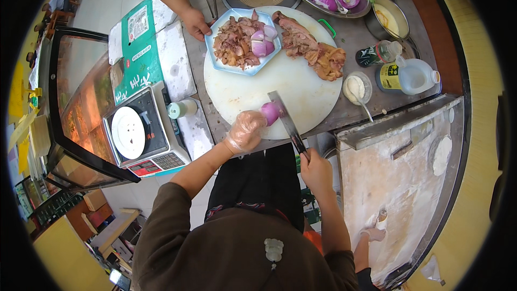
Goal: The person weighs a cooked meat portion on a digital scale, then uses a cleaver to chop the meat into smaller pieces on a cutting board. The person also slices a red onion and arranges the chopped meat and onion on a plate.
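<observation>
My left hand, in a clear plastic glove, holds a red onion near the front edge of the round white cutting board. My right hand is bare and grips the dark handle of a cleaver, whose blade stands beside the onion; whether they touch I cannot tell. Farther back on the board lies a long piece of cooked meat. To its left, a light-blue plate bears chopped meat and red onion pieces. Another person's hand is at that plate's left rim.
A steel bowl of onions and herbs stands at the back right, near a pot, bottles and a glass bowl of white powder. Left is a scale with a white plate. Another gloved hand works on the floury board at right.
</observation>
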Available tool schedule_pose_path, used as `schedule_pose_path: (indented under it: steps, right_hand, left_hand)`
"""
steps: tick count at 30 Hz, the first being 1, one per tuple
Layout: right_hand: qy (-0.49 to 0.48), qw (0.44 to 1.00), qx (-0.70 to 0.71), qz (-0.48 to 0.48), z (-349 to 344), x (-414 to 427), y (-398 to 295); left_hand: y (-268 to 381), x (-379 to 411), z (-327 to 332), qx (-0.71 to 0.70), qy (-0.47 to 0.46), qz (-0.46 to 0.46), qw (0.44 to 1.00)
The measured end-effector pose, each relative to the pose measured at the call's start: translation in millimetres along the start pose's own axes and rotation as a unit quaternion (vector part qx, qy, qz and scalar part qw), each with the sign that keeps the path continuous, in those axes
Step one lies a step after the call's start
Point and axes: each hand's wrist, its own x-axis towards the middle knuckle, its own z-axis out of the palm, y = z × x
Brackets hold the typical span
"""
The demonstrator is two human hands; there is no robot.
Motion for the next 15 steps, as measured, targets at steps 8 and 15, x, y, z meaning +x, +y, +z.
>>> schedule_pose_path:
  steps: [8,15]
  right_hand:
    - [-0.083,0.985,-0.123,-0.092,-10.3,32.5,-27.8]
    - [-0.102,0.982,-0.151,-0.059,33.5,54.3,-13.3]
  left_hand:
    - [3.2,2.9,15.4,-0.008,0.082,-0.09,0.993]
    - [-8.7,-7.0,29.4,0.002,0.062,-0.112,0.992]
